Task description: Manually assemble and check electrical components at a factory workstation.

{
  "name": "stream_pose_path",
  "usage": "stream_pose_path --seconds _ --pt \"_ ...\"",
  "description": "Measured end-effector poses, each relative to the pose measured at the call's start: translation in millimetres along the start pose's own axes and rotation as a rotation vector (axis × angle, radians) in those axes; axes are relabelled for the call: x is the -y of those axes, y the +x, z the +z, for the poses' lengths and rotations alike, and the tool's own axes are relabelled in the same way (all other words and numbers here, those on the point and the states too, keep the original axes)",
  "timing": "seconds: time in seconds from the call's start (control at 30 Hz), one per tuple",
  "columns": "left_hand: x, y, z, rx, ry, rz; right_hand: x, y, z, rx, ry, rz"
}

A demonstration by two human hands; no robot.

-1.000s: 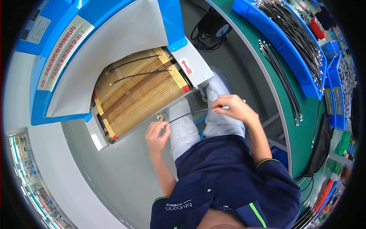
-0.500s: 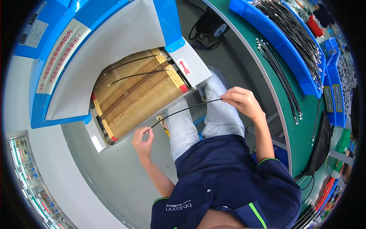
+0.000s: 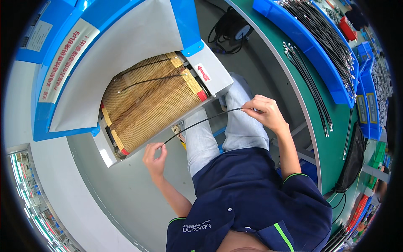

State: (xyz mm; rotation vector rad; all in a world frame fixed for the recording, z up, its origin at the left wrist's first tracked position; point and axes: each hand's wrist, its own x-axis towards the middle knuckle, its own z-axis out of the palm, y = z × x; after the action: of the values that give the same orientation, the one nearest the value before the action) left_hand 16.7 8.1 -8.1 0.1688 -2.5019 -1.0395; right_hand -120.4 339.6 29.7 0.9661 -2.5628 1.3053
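Black cable (image 3: 197, 123) pinched in left hand (image 3: 154, 159) and right hand (image 3: 265, 112), just off the near edge of the mesh conveyor belt (image 3: 155, 110); uneven tugging could slip it loose imo.

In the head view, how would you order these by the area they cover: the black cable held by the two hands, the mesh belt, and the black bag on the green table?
Largest to smallest:
1. Mesh belt
2. Black bag
3. Black cable, only a thin line

Cable (image 3: 201, 122) — left hand (image 3: 154, 161) to right hand (image 3: 268, 113)
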Motion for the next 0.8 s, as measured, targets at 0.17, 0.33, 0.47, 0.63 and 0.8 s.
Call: stream_pose_path --seconds 0.17,0.33,0.47,0.63,0.8 --pt "2 -1 -3 -0.005 -0.002 -0.003 4 -1 1 0.07 0.023 0.064" --pt "2 3 -4 -0.037 0.001 -0.008 1 0 8 0.008 0.02 0.048" --pt "8 3 -6 -0.054 0.017 0.006 -1 -1 14 0.023 0.05 0.052" --pt "9 4 -8 -0.056 0.051 -0.005 -2 1 19 0.033 0.025 0.0" --pt "22 14 -13 -0.058 0.101 -0.056 4 8 32 0.046 0.045 0.014"
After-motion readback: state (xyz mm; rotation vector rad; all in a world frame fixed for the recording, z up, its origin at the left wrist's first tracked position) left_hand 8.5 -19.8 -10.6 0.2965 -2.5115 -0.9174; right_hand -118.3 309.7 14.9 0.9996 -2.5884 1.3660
